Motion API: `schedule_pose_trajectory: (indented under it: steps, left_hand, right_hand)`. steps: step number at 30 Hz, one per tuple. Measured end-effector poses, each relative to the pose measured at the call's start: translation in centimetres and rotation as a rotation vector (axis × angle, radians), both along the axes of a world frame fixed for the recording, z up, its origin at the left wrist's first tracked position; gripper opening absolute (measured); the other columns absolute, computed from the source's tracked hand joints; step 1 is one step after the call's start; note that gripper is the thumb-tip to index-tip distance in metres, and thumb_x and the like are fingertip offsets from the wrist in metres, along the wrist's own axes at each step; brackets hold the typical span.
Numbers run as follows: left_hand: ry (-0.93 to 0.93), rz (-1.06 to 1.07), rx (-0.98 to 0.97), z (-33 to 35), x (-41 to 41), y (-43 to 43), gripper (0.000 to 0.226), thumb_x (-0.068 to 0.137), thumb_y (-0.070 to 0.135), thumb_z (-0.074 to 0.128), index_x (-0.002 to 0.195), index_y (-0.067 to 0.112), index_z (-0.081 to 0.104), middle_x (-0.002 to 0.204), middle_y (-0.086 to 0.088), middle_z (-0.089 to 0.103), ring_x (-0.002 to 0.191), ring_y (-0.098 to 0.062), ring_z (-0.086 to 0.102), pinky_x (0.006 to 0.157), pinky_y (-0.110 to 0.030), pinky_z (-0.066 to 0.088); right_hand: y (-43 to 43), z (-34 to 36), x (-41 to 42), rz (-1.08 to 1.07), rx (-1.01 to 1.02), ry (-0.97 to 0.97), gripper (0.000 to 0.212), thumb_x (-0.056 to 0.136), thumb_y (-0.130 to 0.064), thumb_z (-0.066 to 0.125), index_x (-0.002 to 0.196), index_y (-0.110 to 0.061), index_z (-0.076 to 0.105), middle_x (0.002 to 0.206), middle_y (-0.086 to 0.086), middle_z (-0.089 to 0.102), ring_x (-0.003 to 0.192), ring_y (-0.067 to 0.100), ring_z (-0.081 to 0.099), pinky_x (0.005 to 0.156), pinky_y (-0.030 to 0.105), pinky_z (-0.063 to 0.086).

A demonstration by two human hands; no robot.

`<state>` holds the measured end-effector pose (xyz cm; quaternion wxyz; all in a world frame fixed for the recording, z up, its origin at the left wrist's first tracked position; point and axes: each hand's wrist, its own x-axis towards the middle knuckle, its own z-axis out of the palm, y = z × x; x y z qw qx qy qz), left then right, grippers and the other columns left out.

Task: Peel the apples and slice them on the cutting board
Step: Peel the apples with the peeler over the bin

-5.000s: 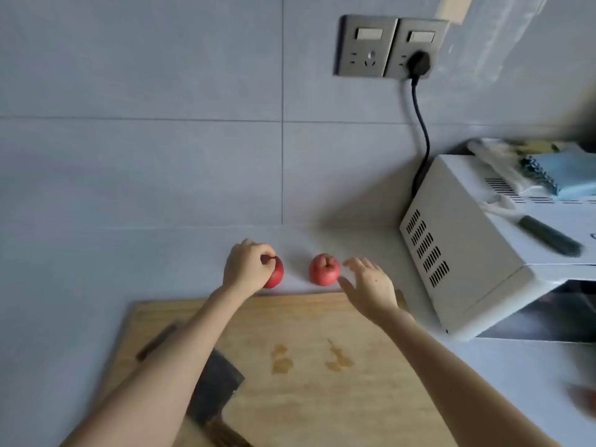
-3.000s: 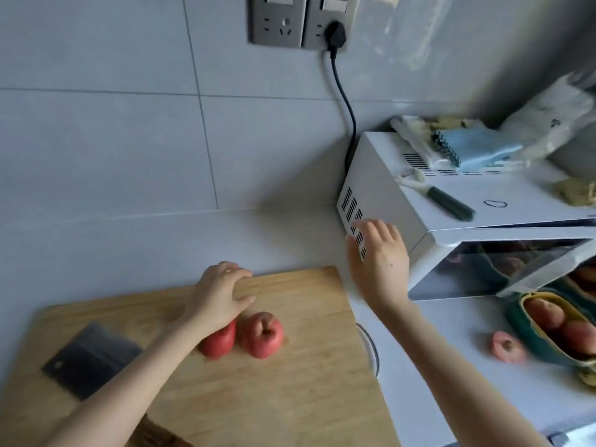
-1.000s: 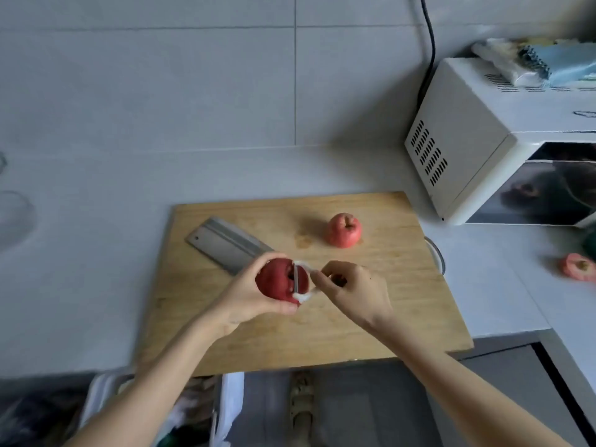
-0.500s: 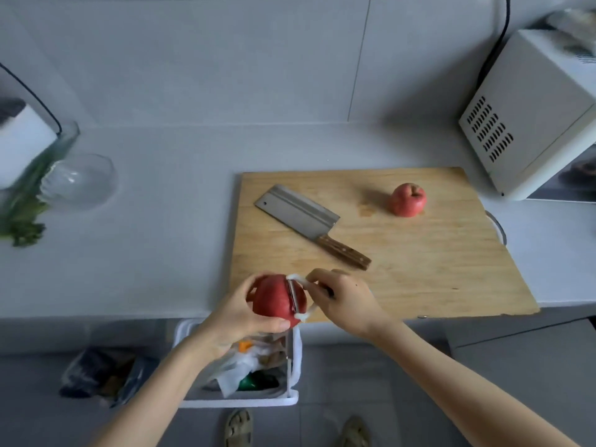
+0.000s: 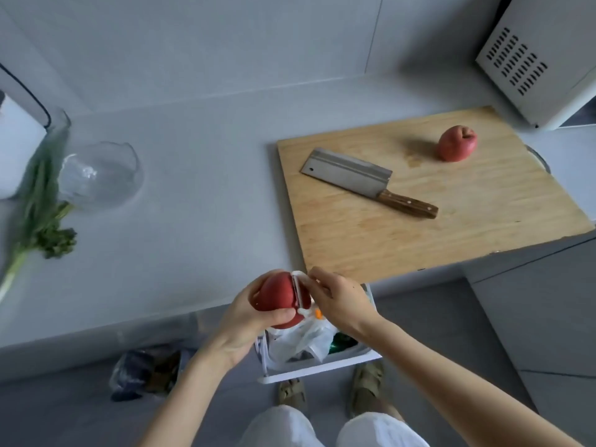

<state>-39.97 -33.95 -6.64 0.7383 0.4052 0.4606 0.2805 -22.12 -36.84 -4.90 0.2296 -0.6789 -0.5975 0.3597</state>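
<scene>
While left hand (image 5: 248, 321) grips the red apple (image 5: 277, 296) above the bin (image 5: 322, 366), off the cutting board (image 5: 451, 227), and right hand (image 5: 342, 301) pinches the peeler (image 5: 300, 293) against its skin, slip risk: blade could skid into the holding hand, or apple drops into bin.

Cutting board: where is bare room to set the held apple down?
The near half of the cutting board, below the cleaver, is bare, as is the counter between glass bowl and board. Crowded at far left: bowl, greens.
</scene>
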Motion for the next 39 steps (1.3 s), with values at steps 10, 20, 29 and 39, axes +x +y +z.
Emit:
schedule_pose_trajectory:
  steps: [10,20,29,39]
  left_hand:
    - [-0.08,0.089,-0.072,-1.5,0.1,-1.5,0.1,0.031,0.045,0.096,0.116,0.01,0.057,0.103,-0.009,0.07,0.098,-0.026,0.066,0.082,-0.037,0.054]
    - [-0.196,0.026,-0.164,-1.3,1.4,-3.0,0.065,0.041,0.047,0.092,0.097,0.017,0.075,0.101,-0.012,0.072,0.096,-0.021,0.068,0.076,-0.027,0.055]
    - [-0.143,0.075,-0.391,-0.8,1.6,-3.5,0.056,0.068,0.04,0.076,0.113,0.012,0.059,0.095,-0.012,0.073,0.083,-0.023,0.07,0.073,-0.039,0.056]
    - [-0.053,0.025,-0.471,-0.9,1.0,-2.2,0.051,0.074,0.037,0.071,0.115,0.012,0.056,0.104,-0.02,0.066,0.078,-0.029,0.068,0.054,-0.032,0.054]
  right_hand:
    - [-0.2,-0.4,-0.9,-0.048,0.026,-0.037,0.038,0.098,-0.036,0.046,0.062,-0.027,0.037,0.056,-0.009,0.047,0.061,0.02,0.05,0.063,0.032,0.039]
    - [-0.8,-0.7,0.3,0.037,0.098,-0.081,0.044,0.098,-0.025,0.049,0.059,-0.036,0.031,0.051,-0.014,0.037,0.056,0.016,0.041,0.059,0.035,0.039]
    - [-1.2,-2.2,2.0,0.128,0.202,-0.121,0.033,0.093,-0.042,0.036,0.071,-0.02,0.047,0.054,-0.002,0.045,0.052,0.02,0.04,0.063,0.028,0.029]
    - [-2.3,-2.3,2.7,0.034,0.121,-0.204,0.046,0.087,-0.05,0.032,0.068,-0.013,0.051,0.053,0.001,0.049,0.053,0.022,0.043,0.055,0.034,0.037]
